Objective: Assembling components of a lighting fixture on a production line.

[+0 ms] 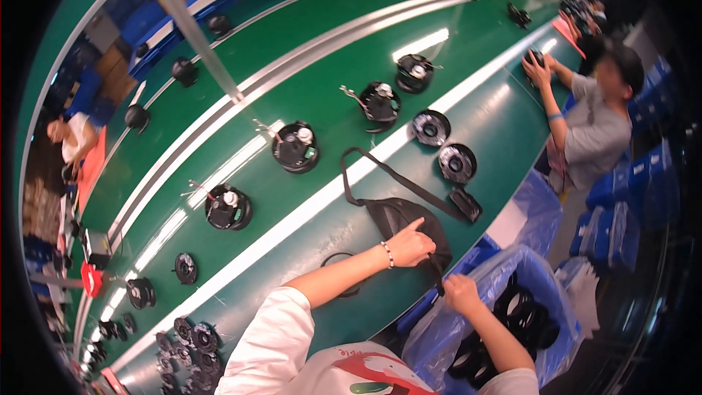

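Note:
A black bag (395, 216) with a long strap (409, 175) lies on the green worktop in front of me. My left hand (411, 246) is on the bag, its index finger stretched out and the other fingers curled against the fabric. Beside it, at the worktop's near edge, my right hand (461, 294) is closed on a dark strip hanging from the bag's side. What lies under the fingers is mostly hidden. A small black case (465, 205) rests by the strap's far end. Part of a thin black cord (341, 255) shows beside my left forearm.
Two round black parts (430, 128) sit beyond the bag. Black round housings with wires (295, 147) stand along the green belt. A blue-lined bin (563, 300) of black rings is below my right arm. Round parts (194, 355) cluster at lower left. Another person (596, 113) works at right.

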{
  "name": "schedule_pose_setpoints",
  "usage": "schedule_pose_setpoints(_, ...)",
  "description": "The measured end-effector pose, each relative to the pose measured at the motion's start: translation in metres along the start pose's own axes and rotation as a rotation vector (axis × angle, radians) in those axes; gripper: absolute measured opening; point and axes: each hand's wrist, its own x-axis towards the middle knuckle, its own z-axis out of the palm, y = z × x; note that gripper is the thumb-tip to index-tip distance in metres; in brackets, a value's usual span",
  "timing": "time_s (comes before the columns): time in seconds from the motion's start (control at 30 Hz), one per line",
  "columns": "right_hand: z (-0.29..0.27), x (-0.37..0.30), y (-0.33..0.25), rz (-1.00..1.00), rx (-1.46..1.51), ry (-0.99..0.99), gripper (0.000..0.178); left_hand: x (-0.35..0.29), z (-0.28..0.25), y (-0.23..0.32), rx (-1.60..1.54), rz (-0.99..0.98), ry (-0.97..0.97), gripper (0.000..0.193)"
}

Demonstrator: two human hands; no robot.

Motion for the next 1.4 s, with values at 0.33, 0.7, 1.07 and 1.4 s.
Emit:
schedule_pose_setpoints(0.33, -0.017, 0.018, -0.047, 0.355, 0.032, -0.236, 0.019, -0.064, -0.009, 0.013, -0.11, -0.22, 0.315, 0.037)
schedule_pose_setpoints(0.7, -0.022, -0.032, -0.101, 0.414, 0.284, 0.029, 0.018, -0.188, 0.028, 0.048, 0.028, -0.774, -0.048, 0.098)
schedule_pose_setpoints(1.07, -0.044, -0.129, -0.117, 0.627, 0.171, 0.312, 0.025, -0.175, 0.066, 0.055, 0.224, -0.792, 0.122, 0.07)
schedule_pose_setpoints(1.4, -0.036, -0.298, -0.1, 1.18, -0.071, 0.582, 0.03, -0.221, 0.053, -0.015, 0.545, -1.093, 0.208, 0.07)
